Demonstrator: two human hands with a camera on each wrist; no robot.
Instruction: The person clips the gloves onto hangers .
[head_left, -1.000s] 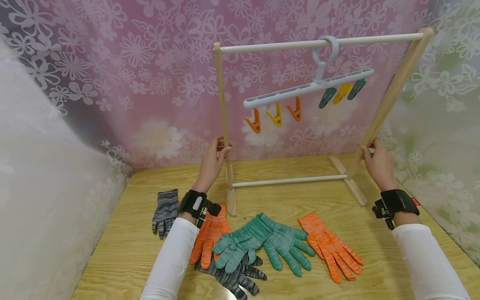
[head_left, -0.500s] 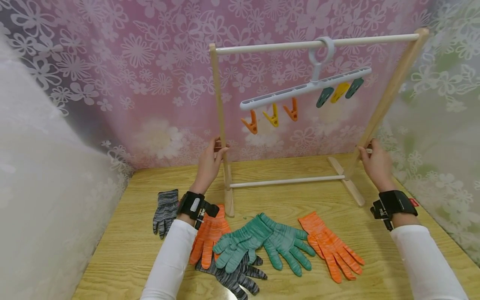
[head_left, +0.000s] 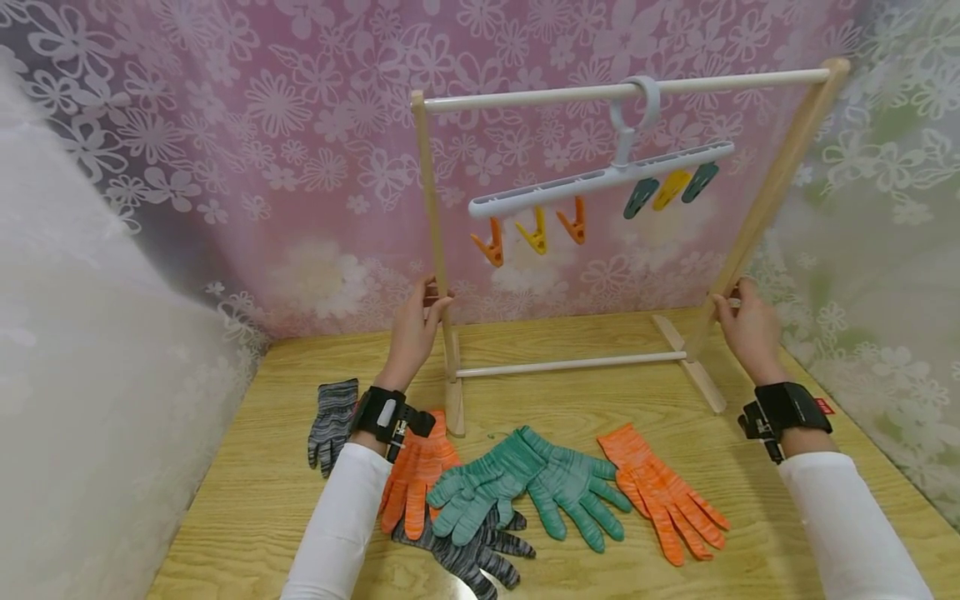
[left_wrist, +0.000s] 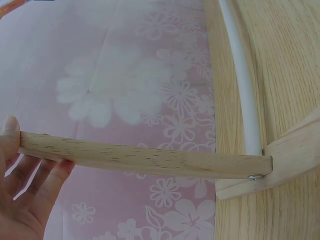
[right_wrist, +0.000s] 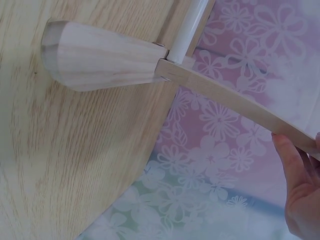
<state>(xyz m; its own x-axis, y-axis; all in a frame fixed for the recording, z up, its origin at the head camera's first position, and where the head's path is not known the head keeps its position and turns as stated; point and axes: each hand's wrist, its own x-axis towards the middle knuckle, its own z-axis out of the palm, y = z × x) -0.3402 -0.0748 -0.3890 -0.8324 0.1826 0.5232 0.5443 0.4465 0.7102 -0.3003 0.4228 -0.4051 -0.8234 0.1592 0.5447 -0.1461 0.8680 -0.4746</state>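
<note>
A small wooden garment rack (head_left: 540, 97) with white crossbars stands on the table in the head view. My left hand (head_left: 411, 332) grips its left post low down. In the left wrist view, thumb and fingers lie on either side of that post (left_wrist: 140, 156). On the other side, my right hand (head_left: 752, 329) grips the right post, also low. The right wrist view shows this post (right_wrist: 240, 102) between thumb and fingers at the frame's edge. From the top bar hangs a pale grey clip hanger (head_left: 600, 181) with several orange, yellow and dark green clips.
Knit gloves lie in front of the rack: two green gloves (head_left: 576, 486), an orange glove (head_left: 663, 493) at right, another orange glove (head_left: 415, 483) partly behind my left wrist, and grey striped gloves (head_left: 330, 423). A floral curtain (head_left: 315, 200) closes off the back.
The rack and both hands holding it have shifted slightly to the left, and the hanger has come along with it. The gloves lie as before.
</note>
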